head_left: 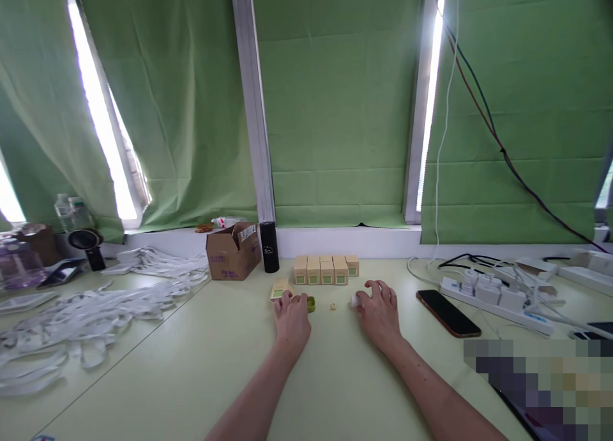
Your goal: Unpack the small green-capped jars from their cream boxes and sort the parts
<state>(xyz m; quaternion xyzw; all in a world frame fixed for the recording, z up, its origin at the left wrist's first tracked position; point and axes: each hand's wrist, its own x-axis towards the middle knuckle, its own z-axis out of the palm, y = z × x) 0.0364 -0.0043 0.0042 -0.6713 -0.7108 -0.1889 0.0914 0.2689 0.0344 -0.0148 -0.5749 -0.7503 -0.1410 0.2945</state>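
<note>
My left hand (pixel 293 320) rests low over the table with its fingers curled down. They close around a small green container (pixel 311 304), whose right end shows beside the hand. Just behind those fingers lies a small tan carton (pixel 280 288) with a pale green label, partly covered by the hand. To the right, my right hand (pixel 382 310) pinches a small white object (pixel 355 300) between thumb and fingers; its kind is hard to make out. Between the hands, a tiny yellowish piece (pixel 333 306) sits on the tabletop.
Several small tan cartons (pixel 327 272) stand in a row behind the hands. Farther left are an open cardboard box (pixel 233 253), a black cylinder (pixel 269 247) and heaped white straps (pixel 90 313). At right lie a phone (pixel 449 313) and a power strip (pixel 495 305) with cables.
</note>
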